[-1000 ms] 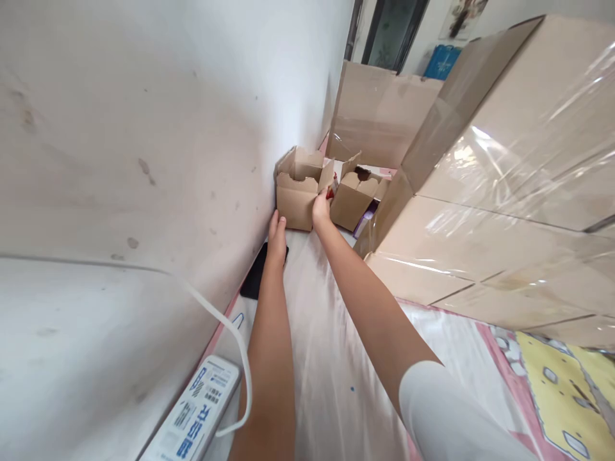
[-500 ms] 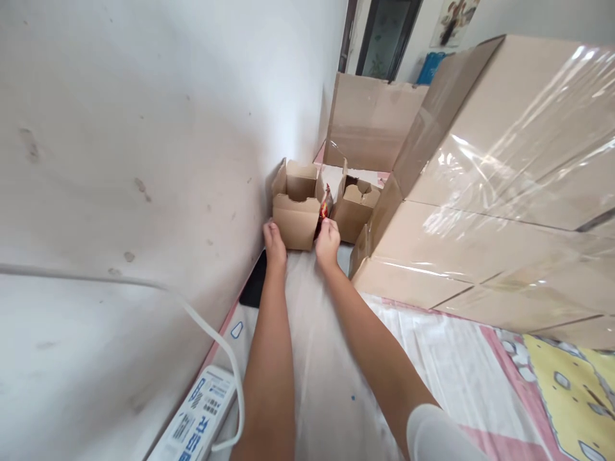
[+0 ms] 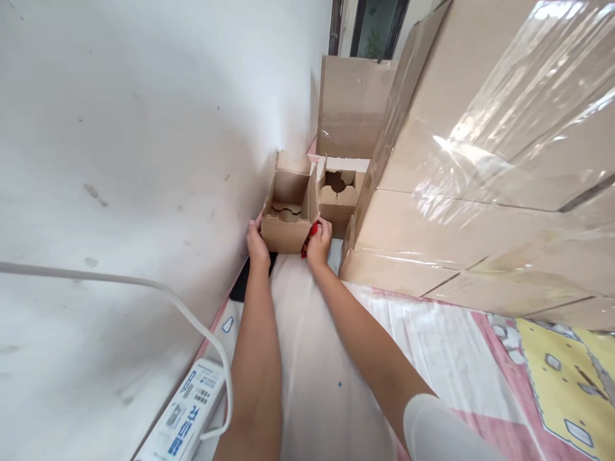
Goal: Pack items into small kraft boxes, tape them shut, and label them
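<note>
A small brown cardboard box with raised top flaps stands near the wall, tipped so that its bare inside shows. My left hand grips its left side, with the fingertips partly hidden behind it. On the right side of the box, my right hand is closed around a small shiny red packet, mostly covered by the fingers. Just behind that hand sits a second small cardboard box, with a round gap in its top flaps. A flat black object lies under my left wrist.
A large stack of cardboard boxes wrapped in clear film rises on the right. Behind the small boxes stands an upright cardboard panel. A white wall borders the left. A white power strip with its cable lies at the lower left.
The small box has tipped towards me, bringing its inside into sight. The red packet is lower and more covered by my right hand. The whole view has shifted slightly.
</note>
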Demonstrator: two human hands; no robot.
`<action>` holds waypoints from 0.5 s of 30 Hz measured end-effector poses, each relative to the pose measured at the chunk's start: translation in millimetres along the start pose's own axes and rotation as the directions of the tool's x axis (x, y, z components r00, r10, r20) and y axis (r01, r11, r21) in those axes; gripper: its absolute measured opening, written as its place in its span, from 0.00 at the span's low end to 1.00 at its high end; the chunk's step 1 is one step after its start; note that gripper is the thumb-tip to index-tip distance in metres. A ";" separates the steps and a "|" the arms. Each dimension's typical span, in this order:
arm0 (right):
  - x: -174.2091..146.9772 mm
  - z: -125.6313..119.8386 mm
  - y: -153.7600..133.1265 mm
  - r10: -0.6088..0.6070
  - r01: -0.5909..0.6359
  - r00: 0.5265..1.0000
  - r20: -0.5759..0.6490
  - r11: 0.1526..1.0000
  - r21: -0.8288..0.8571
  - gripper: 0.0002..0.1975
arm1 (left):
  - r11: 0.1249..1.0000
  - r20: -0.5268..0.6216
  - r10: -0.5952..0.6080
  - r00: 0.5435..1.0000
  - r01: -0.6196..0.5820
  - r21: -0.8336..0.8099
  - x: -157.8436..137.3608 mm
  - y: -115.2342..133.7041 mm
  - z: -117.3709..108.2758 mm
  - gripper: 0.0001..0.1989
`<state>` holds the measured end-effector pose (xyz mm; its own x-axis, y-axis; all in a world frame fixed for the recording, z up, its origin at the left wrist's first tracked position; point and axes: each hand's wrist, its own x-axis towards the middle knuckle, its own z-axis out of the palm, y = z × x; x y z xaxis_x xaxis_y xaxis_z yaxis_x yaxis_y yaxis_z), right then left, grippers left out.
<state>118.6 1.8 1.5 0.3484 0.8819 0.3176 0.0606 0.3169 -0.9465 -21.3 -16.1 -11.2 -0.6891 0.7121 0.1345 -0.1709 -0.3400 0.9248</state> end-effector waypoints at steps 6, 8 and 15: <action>-15.5 12.6 3.5 0.037 -0.037 0.988 0.149 0.999 0.001 0.31 | 0.996 0.033 -0.089 0.995 0.090 -0.016 1.7 -13.2 6.2 0.29; -16.5 9.6 -3.2 0.056 -0.053 0.975 0.216 0.998 -0.020 0.32 | 0.994 0.016 -0.094 0.995 0.094 -0.046 0.1 -12.5 7.2 0.30; -36.0 -20.0 -78.9 -0.043 0.086 0.939 0.342 0.990 -0.110 0.31 | 0.978 -0.074 -0.016 0.997 0.001 -0.208 -20.0 42.5 17.3 0.28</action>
<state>120.0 -61.9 63.6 0.0044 0.9334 0.3587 0.1929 0.3512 -0.9162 -2.5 -34.2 31.5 -0.7363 0.6702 0.0926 -0.3139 -0.4597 0.8308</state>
